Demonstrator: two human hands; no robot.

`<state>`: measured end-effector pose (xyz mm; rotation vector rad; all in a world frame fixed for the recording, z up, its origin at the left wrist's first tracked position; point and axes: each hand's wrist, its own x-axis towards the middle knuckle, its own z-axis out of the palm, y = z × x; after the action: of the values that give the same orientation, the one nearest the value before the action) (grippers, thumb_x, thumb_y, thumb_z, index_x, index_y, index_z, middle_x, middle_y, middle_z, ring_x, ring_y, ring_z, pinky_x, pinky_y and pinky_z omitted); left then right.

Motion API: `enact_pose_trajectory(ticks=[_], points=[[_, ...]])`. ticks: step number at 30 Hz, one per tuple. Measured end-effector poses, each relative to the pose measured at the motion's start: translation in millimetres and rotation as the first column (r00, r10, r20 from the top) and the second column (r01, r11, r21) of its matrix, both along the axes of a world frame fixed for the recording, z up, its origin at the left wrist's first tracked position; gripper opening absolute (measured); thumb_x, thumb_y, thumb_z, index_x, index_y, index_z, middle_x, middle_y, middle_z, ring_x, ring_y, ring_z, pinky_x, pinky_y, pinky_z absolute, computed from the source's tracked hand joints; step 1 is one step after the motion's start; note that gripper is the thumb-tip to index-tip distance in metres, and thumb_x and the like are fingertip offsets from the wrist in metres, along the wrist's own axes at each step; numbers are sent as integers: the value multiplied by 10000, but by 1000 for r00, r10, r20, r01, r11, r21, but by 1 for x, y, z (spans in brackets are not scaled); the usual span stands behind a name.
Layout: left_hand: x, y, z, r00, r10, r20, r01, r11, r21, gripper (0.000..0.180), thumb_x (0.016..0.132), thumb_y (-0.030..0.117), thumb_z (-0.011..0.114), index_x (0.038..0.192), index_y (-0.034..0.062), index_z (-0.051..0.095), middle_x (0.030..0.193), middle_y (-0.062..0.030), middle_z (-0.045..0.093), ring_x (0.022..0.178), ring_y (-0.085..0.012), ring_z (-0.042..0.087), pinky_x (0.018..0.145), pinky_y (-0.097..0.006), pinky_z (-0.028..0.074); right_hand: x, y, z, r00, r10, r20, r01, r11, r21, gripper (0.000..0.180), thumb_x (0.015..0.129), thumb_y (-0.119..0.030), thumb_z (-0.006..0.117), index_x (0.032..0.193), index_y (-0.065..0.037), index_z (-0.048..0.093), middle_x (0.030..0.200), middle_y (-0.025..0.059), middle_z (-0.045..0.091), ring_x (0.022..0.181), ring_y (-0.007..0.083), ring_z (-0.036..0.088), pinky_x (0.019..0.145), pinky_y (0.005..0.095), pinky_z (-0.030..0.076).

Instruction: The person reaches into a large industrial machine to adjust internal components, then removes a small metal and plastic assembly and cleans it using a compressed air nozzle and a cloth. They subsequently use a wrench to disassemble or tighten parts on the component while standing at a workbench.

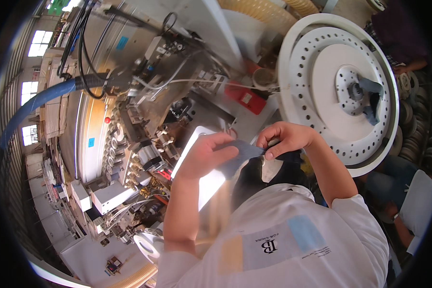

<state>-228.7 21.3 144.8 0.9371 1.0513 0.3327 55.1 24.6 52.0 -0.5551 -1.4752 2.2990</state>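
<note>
Head view. The left hand and right hand hold a small piece of blue-grey fabric between them, just above frame centre. The left fingers are curled closed over the fabric's nine o'clock end. The right thumb and forefinger pinch its three o'clock edge; the other right fingers are folded in.

Handling, by judgement: the piece looks thin, limp and light, a woven denim-like cloth. It should drape rather than hold shape and is not fragile. It is best gripped at opposite edges, as here, to stay flat.

Beneath the hands lies a bright white lit panel. At two o'clock stands a large white perforated disc, rigid and smooth, with more blue cloth at its hub. From nine to eleven o'clock sits a metal machine with a blue hose and black cables.
</note>
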Motion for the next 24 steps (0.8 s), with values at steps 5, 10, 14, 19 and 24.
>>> enact_pose_trajectory(ticks=[5,10,14,19,24], points=[[-85,1,-18,988,126,-92,-117,988,98,205,934,143,712,1045,-30,707,870,18,693,795,-47,597,717,-220,481,-74,-8,-16,960,-147,237,144,989,27,230,928,-176,750,1104,-35,705,915,-37,681,884,66,584,824,244,483],[-116,7,-33,925,225,-306,-109,929,355,193,936,156,726,1017,-18,707,842,12,689,753,-40,589,678,-214,482,-132,-17,-34,833,-488,261,550,784,-289,178,939,-179,726,1052,-60,658,886,-5,686,749,77,632,721,241,507],[-118,-3,-44,898,334,-288,-163,858,486,180,937,152,732,1012,-10,713,826,10,675,741,-39,580,649,-211,469,-156,-21,-44,721,-628,294,678,549,-489,152,940,-140,691,1061,-56,652,878,10,676,721,100,629,635,251,494],[-106,-7,-72,738,569,-362,60,479,876,120,870,122,759,959,43,742,814,-57,664,677,-163,646,608,-308,509,-184,-17,-39,598,-636,487,771,622,-135,175,959,-183,671,1072,-57,624,906,12,669,779,115,648,675,259,525],[-91,-26,-85,701,582,-412,254,336,907,162,810,139,780,961,103,732,887,-39,671,786,-254,665,643,-363,547,-214,-12,-27,701,-658,275,681,502,-534,195,988,-238,642,1087,-73,609,1034,31,643,952,124,635,834,308,553]])
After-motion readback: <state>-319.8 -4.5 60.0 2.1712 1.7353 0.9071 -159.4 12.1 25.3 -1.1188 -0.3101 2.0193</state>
